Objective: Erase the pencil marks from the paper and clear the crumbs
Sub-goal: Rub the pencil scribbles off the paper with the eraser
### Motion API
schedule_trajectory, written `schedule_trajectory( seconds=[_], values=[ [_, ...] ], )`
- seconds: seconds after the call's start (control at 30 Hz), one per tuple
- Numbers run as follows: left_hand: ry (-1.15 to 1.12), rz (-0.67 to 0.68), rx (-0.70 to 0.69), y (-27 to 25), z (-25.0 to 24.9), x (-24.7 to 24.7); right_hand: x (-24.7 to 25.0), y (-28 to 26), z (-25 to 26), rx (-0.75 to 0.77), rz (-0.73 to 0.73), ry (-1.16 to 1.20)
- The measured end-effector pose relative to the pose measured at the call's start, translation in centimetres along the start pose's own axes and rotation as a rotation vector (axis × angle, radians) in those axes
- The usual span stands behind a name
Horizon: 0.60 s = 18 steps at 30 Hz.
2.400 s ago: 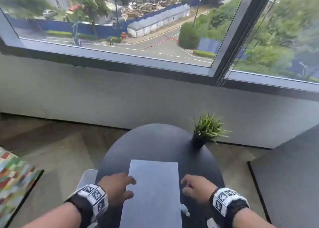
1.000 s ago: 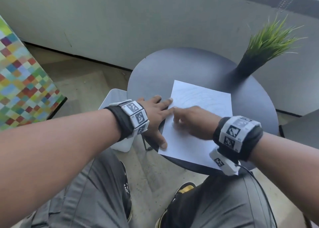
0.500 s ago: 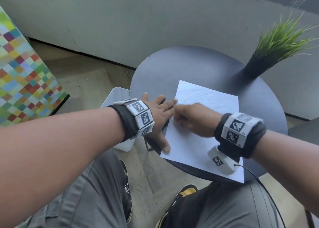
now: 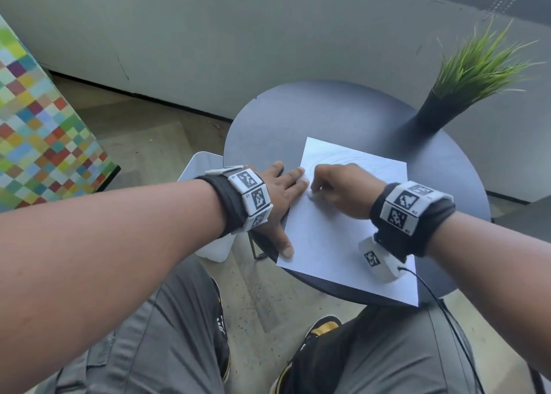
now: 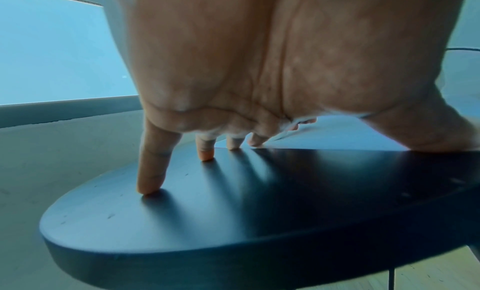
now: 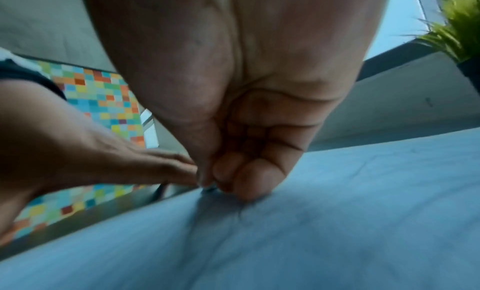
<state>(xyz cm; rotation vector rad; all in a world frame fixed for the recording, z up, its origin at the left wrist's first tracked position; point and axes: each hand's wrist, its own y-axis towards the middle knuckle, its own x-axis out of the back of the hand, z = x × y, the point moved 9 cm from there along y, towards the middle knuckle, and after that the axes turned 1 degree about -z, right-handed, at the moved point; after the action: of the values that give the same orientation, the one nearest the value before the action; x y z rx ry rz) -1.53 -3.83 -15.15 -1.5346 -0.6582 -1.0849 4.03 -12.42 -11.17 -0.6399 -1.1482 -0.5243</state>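
Paper (image 4: 343,229) lay on the round dark table (image 4: 313,119), under both hands. The left hand (image 4: 280,193) was spread flat with straight fingers — the thumb pressed down the paper's near left edge, the fingertips rested at its left edge farther up, and the little finger stood on bare table. It gripped nothing. Just beside those fingertips, the right hand (image 4: 343,190) was bunched, its curled fingers (image 6: 249,181) pinched together and pressed onto the sheet; a small pale thing seemed held in the pinch, but whether it was an eraser could not be told. Faint pencil loops (image 4: 348,158) showed on the paper beyond the right hand, with more faint lines on the sheet beneath it. A potted grass plant (image 4: 465,77) stood on the table well beyond the right hand — apart from the paper. A white bin (image 4: 202,161) sat on the floor below the left wrist.
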Motion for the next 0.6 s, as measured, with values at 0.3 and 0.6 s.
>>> schedule_trajectory(
  seconds=[0.3,0.6],
  values=[
    [0.030,0.018,0.004,-0.3,-0.6,0.6,-0.4,-0.9,0.4,0.013,-0.006,0.009],
    [0.028,0.043,0.026,-0.2,-0.7,0.4,-0.8,-1.7,0.6,0.021,0.000,0.000]
  ],
)
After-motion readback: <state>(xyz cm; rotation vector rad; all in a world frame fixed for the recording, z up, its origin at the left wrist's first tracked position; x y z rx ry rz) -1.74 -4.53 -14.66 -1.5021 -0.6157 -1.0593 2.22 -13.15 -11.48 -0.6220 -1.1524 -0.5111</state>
